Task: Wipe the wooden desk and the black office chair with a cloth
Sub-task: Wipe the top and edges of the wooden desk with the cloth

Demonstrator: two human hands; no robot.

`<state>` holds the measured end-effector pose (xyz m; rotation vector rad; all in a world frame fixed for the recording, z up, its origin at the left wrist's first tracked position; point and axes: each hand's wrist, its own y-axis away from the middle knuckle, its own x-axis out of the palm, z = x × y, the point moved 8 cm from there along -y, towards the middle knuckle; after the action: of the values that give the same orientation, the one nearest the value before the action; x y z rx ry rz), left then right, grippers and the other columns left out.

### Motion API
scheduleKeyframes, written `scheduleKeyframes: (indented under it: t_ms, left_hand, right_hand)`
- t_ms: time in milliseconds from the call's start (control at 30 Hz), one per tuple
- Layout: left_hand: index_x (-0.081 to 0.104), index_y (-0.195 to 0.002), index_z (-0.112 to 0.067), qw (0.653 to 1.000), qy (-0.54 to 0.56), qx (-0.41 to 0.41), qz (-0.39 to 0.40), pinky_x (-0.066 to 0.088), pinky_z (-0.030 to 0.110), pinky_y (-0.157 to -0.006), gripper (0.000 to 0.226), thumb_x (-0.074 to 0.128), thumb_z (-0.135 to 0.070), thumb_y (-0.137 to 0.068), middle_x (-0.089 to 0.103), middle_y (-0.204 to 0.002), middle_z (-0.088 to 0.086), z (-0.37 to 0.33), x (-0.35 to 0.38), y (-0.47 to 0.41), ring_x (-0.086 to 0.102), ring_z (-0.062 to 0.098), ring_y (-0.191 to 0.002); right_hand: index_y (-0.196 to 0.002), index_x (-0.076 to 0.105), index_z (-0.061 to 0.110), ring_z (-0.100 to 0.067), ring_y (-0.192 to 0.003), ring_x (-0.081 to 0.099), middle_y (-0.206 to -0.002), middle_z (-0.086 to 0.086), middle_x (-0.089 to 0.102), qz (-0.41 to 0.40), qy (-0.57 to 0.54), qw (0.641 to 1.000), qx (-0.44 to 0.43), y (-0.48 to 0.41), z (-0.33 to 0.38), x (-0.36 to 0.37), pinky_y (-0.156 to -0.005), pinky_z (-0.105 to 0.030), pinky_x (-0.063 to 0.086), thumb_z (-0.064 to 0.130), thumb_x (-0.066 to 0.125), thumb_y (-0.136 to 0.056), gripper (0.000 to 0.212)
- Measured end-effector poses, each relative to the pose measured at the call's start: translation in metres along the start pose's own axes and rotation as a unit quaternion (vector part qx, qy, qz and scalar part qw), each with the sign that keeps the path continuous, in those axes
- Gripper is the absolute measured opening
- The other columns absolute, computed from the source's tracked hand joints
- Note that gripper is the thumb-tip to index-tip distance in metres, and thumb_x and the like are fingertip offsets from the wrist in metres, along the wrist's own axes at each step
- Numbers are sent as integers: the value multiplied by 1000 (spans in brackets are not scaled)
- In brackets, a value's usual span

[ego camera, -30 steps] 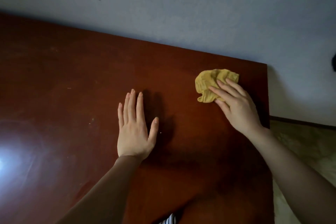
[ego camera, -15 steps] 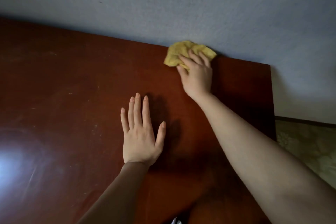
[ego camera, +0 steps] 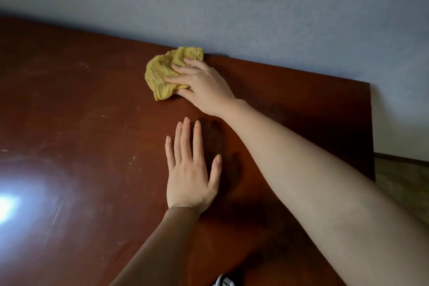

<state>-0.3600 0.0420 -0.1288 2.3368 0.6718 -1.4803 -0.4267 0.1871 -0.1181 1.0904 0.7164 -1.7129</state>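
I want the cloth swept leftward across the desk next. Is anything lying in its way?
Nothing visible does. Left of the cloth, which the right hand presses down, the desk shows only bare wood, pale specks and glare. The left hand lies flat nearer the person, off that path.

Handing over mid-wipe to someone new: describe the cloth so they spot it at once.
Find the reddish-brown wooden desk against the grey wall. At its far edge, by the wall, a crumpled cloth lies under the right hand. It is the only yellow thing there; the left hand lies flat on bare wood nearer.
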Motion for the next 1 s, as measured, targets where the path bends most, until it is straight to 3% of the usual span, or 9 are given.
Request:
scheduleKeyframes:
  t_ms: [300,467,600,733,867,1000]
  left_hand:
    - [16,-149,-6,1000,-8,-3,-4,-8,37,-118,68,23,-45,-95,13,-157,14,0,-1,2,1,21,-146]
    - [17,-149,-5,1000,-8,-3,-6,-10,35,-118,67,23,-45,-95,14,-157,14,-2,0,2,2,22,-146]
    - [19,-149,-5,1000,-9,-1,-9,-10,34,-118,67,23,-45,-95,16,-156,14,-3,2,1,4,22,-145]
    - [21,-148,-5,1000,-10,2,-8,-8,35,-118,66,24,-43,-94,18,-156,14,-4,3,1,7,24,-145]
    - [23,-148,-5,1000,-12,2,-11,-8,35,-118,64,25,-41,-94,20,-155,14,-5,3,1,9,24,-145]
    - [23,-148,-5,1000,-10,0,-14,-7,35,-118,64,25,-41,-94,19,-155,14,-3,2,2,9,24,-145]
  right_hand:
    - [-126,61,19,-25,-135,37,-137,-4,53,-145,-10,975,168,159,-93,-51,-112,-34,28,16,63,-89,37]
    - [-129,57,12,-30,-136,34,-139,-8,51,-200,13,926,321,263,-146,-73,-111,-36,25,15,59,-92,37]
    - [-126,58,5,-35,-134,35,-136,-13,52,-245,14,887,391,314,-137,-66,-108,-45,31,9,61,-90,37]
    - [-122,61,6,-35,-132,39,-131,-13,57,-264,15,894,362,330,-97,-47,-107,-42,31,12,63,-88,34]
    - [-125,58,17,-28,-134,37,-134,-3,53,-191,12,950,246,327,-72,-36,-111,-41,29,27,50,-90,37]
    - [-130,53,19,-25,-134,35,-137,0,48,-126,24,974,188,312,-103,-52,-109,-39,29,11,62,-88,43]
